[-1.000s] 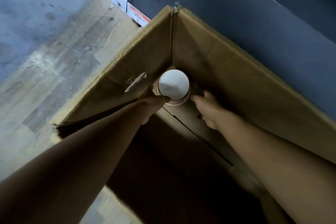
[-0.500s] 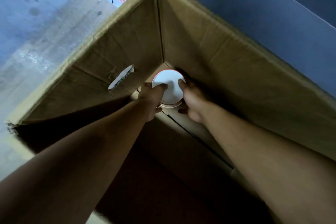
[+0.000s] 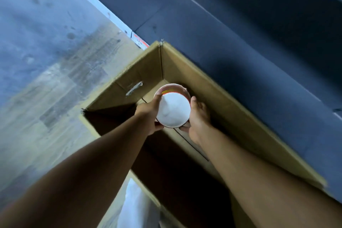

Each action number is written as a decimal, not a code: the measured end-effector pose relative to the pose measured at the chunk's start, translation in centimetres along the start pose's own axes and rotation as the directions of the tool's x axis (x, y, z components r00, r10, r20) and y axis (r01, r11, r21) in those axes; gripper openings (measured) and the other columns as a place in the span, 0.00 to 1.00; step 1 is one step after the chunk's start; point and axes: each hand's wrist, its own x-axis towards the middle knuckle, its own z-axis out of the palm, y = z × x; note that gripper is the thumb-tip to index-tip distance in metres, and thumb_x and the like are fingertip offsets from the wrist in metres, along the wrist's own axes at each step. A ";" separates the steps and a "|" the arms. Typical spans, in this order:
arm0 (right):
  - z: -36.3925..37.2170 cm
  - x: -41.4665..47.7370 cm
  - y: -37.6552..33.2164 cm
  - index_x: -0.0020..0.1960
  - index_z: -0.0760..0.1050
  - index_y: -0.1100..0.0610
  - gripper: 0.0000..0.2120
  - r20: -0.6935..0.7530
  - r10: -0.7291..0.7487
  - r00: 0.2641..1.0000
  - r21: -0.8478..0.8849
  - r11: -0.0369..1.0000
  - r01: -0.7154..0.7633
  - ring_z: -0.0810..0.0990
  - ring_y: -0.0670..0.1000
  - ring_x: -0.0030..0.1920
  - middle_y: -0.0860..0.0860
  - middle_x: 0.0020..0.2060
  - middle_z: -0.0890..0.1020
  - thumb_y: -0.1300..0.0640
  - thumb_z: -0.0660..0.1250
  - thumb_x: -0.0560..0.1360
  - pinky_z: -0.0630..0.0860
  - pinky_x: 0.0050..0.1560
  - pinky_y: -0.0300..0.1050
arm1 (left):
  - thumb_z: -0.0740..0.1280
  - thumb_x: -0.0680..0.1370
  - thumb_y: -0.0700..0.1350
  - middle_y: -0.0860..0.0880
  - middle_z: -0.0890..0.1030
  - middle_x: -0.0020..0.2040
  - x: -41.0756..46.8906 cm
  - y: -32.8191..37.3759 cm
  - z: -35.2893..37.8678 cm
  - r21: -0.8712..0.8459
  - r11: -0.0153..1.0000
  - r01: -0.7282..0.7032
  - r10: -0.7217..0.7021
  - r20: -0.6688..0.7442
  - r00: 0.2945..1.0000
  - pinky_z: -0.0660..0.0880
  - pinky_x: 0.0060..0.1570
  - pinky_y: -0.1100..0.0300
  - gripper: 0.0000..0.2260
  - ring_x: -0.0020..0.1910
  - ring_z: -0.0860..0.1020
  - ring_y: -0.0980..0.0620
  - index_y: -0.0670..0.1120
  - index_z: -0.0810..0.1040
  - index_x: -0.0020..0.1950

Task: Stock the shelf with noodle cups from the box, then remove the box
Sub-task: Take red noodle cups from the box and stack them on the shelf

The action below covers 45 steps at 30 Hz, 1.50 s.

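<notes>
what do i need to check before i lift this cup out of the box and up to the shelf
1. Two-handed grip: ok. The left hand and right hand hold the noodle cup by opposite sides.
2. Cup level: not ok. It is tilted, with its white end towards the camera.
3. Seal intact: cannot tell. Only the white end and a strip of print show.
4. Clear way up: ok. The box is open at the top and nothing is above the cup.
5. More cups left in the box: cannot tell. The near part is in dark shadow.
6. Free spot on the shelf: cannot tell. None is in view.
</notes>
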 end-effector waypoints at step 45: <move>-39.0 -59.2 -26.7 0.61 0.76 0.49 0.14 0.128 -0.829 0.544 0.264 0.557 0.787 0.77 0.48 0.59 0.47 0.55 0.82 0.52 0.65 0.76 0.69 0.64 0.53 | 0.81 0.46 0.65 0.39 0.81 0.58 -69.3 14.3 -0.8 0.053 0.736 -0.675 0.226 0.920 0.319 0.76 0.54 0.46 0.50 0.56 0.81 0.41 0.45 0.76 0.63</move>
